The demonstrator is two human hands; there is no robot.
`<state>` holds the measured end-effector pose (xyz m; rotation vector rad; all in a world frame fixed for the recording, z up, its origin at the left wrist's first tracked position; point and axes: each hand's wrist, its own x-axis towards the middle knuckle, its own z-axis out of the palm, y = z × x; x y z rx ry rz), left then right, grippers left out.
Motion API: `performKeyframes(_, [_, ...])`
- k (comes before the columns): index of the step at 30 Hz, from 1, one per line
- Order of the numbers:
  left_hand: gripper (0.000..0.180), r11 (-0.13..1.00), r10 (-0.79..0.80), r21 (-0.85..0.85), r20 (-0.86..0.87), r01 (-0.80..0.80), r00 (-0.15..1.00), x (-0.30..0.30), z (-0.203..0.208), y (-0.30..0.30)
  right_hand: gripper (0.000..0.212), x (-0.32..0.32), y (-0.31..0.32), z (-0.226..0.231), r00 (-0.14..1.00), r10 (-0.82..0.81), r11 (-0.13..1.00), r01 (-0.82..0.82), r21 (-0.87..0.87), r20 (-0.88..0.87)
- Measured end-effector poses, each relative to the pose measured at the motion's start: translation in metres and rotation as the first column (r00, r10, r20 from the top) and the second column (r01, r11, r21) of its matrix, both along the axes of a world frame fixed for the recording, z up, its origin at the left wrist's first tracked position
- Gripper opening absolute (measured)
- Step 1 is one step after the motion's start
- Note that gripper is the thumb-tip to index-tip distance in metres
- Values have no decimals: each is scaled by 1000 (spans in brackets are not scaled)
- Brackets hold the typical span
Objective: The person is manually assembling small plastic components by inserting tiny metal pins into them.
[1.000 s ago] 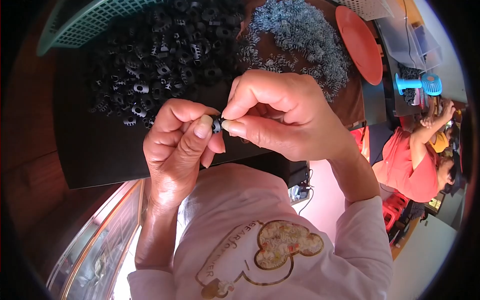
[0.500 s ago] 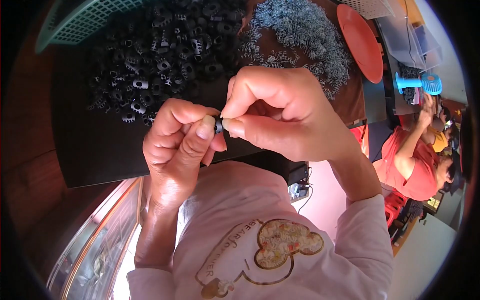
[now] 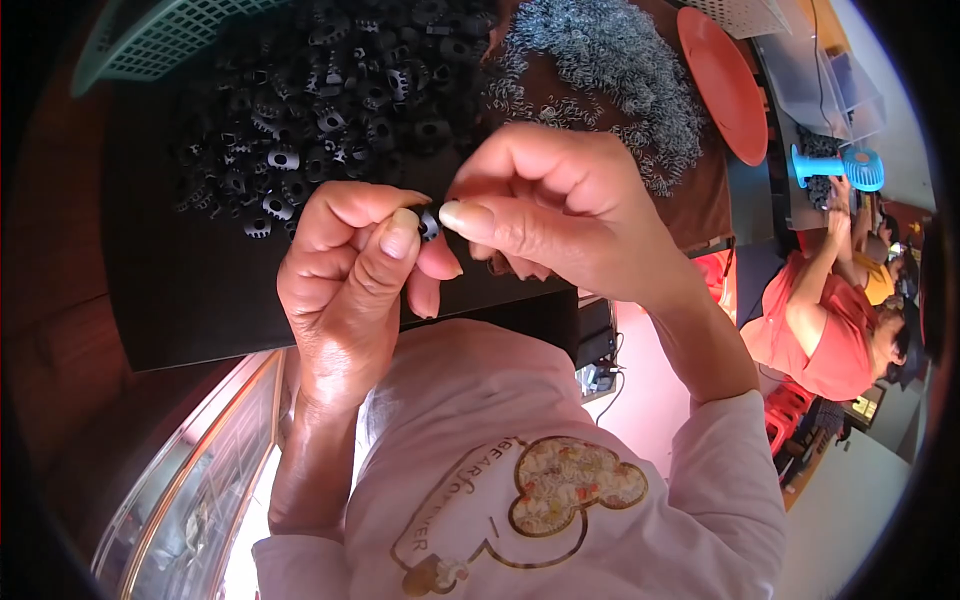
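Joint handling of one small black piece between the hands: left hand pinching it, right hand curled, thumb beside it — grip unclear. Next move likely needs steady left pinch. Beyond left: black clip parts; beyond right: wire pieces, red dish — fingers partly mask the work.

Hands; black piece between
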<state>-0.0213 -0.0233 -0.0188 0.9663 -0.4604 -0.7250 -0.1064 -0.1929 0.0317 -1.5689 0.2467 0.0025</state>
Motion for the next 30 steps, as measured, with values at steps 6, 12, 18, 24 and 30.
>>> performKeyframes(6, [19, 999, -16, 34, 4, 16, 1000, -1, 3, -2, 12, -1, 4, -13, 954, 55, 948, 43, -314, 296])
performKeyframes(12, [21, 983, -110, 141, -32, 113, 993, -1, 12, 0, 4, 3, -6, -7, 909, 215, 807, 41, -589, 357])
performKeyframes(18, [18, 973, -149, 172, -32, 152, 988, 1, 12, -2, 4, 2, -6, -8, 907, 214, 806, 45, -590, 362])
performKeyframes(24, [17, 981, -162, 108, 18, 160, 987, -2, 9, 1, 5, 1, -5, -11, 876, 258, 786, 55, -616, 407])
performKeyframes(30, [20, 936, -215, 294, 41, 194, 976, -2, 21, -5, 5, 0, -4, -19, 878, 182, 775, 150, -614, 443])
